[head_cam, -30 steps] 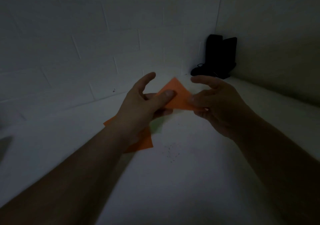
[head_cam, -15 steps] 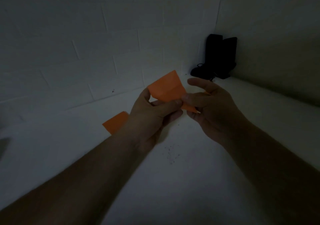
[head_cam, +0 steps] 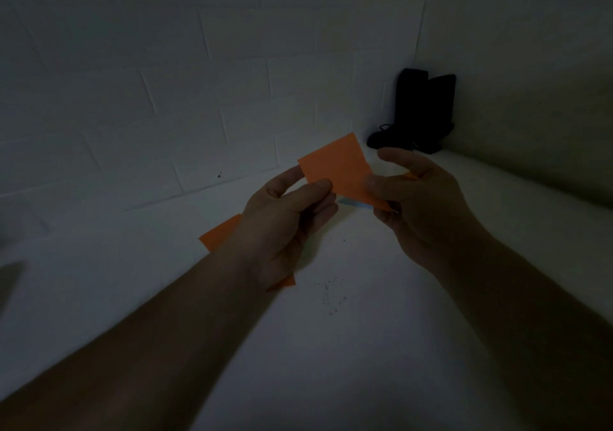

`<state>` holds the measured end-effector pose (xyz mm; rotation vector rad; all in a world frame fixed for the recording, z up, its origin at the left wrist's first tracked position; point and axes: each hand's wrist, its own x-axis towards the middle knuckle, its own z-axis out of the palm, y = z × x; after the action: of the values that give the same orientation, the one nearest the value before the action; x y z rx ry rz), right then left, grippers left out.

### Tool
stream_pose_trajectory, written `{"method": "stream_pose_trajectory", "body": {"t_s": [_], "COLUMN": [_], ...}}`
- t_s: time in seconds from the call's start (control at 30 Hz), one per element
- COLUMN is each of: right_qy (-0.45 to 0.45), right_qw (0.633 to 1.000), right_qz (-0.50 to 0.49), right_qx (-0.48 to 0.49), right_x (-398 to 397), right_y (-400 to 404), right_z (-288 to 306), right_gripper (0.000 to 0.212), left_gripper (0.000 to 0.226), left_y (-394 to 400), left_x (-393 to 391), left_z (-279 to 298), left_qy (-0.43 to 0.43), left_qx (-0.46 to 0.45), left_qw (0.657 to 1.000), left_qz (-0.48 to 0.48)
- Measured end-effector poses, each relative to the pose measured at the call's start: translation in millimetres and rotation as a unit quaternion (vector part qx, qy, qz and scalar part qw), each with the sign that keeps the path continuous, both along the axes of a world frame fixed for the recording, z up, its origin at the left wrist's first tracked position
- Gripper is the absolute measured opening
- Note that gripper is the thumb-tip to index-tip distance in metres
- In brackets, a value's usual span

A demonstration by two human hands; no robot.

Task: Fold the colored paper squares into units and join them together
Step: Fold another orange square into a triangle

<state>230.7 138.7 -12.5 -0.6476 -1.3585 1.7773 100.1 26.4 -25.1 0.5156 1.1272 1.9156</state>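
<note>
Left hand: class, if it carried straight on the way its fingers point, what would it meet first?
Probably the right hand: the left hand points rightward across the orange paper both pinch. Depth is unclear.

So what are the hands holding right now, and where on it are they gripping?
Both hold one orange paper piece off the table. The left hand pinches its lower left edge between thumb and forefinger; the right hand pinches its lower right edge.

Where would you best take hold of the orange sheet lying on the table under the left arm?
Probably the orange sheet's exposed far-left corner, approached from the left: it lies flat, and the left hand and forearm cover the rest.
</note>
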Motion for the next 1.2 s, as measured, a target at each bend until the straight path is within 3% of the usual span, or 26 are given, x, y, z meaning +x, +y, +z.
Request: {"method": "stream_pose_trajectory", "body": {"t_s": [0.1, 0.17, 0.27, 0.4, 0.5, 0.6, 0.67, 0.73, 0.8, 0.9, 1.0, 1.2], "right_qy": [0.003, 0.009, 0.022, 0.047, 0.037, 0.015, 0.013, 0.019, 0.014, -0.014, -0.027, 0.002], "right_qw": [1.0, 1.0, 1.0, 0.999, 0.998, 0.997, 0.996, 0.996, 0.997, 0.995, 0.995, 0.997], "right_qz": [-0.001, 0.011, 0.02, 0.019, 0.042, 0.075, 0.092, 0.091, 0.079, 0.084, 0.083, 0.071], "right_qx": [-0.005, -0.004, -0.002, -0.013, -0.023, -0.006, 0.001, -0.004, 0.0, 0.051, 0.055, -0.006], "right_x": [2, 4, 4, 1, -2, -8, -13, -14, -13, -10, -8, -11], "right_y": [3, 6, 7, 5, 0, -5, -6, -5, -2, -4, -5, -1], "right_z": [1, 1, -1, 0, -1, -9, -14, -17, -18, -16, -14, -13], "right_gripper": [0.042, 0.042, 0.037, 0.036, 0.049, 0.063, 0.067, 0.067, 0.058, 0.029, 0.015, 0.043], "left_gripper": [0.016, 0.034, 0.016, 0.014, 0.015, 0.002, 0.021, 0.025, 0.012, 0.013, 0.016, 0.013], "left_y": [-2, -3, -4, -2, 0, 0, 0, -1, -2, -3, -3, -2], "left_x": [0, -1, 1, 3, 1, 1, 2, 5, 8, 11, 12, 10], "left_z": [0, -1, -2, 0, 1, 0, -1, -1, 0, 0, 0, -1], "left_qy": [0.055, 0.086, 0.123, 0.102, 0.062, 0.045, 0.042, 0.038, 0.043, 0.059, 0.067, 0.097], "left_qx": [-0.032, -0.062, -0.09, -0.08, -0.064, -0.057, -0.055, -0.051, -0.052, -0.051, -0.041, -0.042], "left_qw": [0.997, 0.994, 0.988, 0.992, 0.996, 0.997, 0.998, 0.998, 0.997, 0.996, 0.996, 0.994], "left_qz": [-0.033, -0.029, -0.021, 0.001, 0.022, 0.015, -0.003, -0.021, -0.037, -0.05, -0.04, -0.015]}}
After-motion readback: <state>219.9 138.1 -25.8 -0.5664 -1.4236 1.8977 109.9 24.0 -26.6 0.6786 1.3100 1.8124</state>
